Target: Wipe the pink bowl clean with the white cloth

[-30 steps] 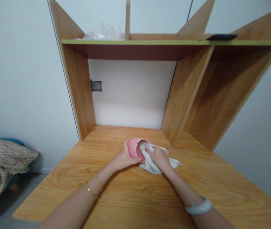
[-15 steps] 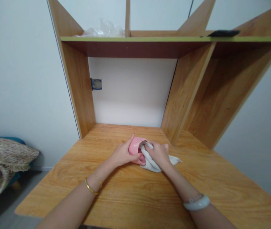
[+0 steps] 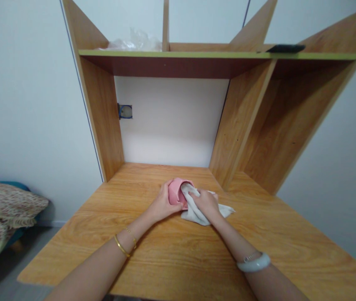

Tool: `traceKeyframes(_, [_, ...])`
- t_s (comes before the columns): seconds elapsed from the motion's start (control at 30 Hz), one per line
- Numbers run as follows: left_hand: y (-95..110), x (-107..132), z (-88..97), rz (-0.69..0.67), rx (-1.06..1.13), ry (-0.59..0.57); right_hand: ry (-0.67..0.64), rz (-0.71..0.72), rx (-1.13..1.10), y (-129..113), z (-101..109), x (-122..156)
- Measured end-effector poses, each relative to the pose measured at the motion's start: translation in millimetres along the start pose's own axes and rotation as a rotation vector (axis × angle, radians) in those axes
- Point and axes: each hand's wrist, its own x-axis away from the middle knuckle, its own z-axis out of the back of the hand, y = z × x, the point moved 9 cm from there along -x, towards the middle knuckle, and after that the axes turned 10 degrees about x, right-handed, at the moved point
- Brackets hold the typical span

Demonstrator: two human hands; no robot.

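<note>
Turned slightly in our grip since half a second ago, the pink container (image 3: pixel 174 193) is over the bench (image 3: pixel 165 267) | our left hand (image 3: pixel 161 205) grasps its side | our right hand (image 3: pixel 207 204) clutches a pale cloth (image 3: pixel 194 214), partly tucked inside the container | gold bracelet (image 3: pixel 121 246) on our left wrist

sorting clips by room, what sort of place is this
Probably a room at home, perhaps a bedroom or study: a wooden desk, a shelf above it, and a fringed throw off to the left.
</note>
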Motion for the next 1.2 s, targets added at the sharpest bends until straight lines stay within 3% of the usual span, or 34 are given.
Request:
traceKeyframes(0.1, [3, -2, 5.5, 0.002, -0.095, 0.0, 0.01, 0.027, 0.001, -4, 5, 2])
traceKeyframes(0.4, [21, -3, 3.2, -0.018, -0.188, -0.183, 0.19, 0.127, 0.071, -15, 29, 12])
traceKeyframes(0.53, [20, -3, 7.6, 0.003, -0.165, -0.141, 0.168, 0.141, 0.047, -14, 22, 10])
traceKeyframes(0.8, [-7, 1, 2.7, 0.141, 0.046, -0.107, 0.126, 0.078, -0.003, -1, 9, 4])
traceKeyframes(1.0, [-1, 4, -7.0, 0.086, 0.116, -0.124, 0.094, 0.043, -0.01, 3, 5, 2])
traceKeyframes(1.2, [-4, 3, -6.7, 0.143, 0.145, -0.067, 0.084, 0.049, -0.02, 1, 2, 3])
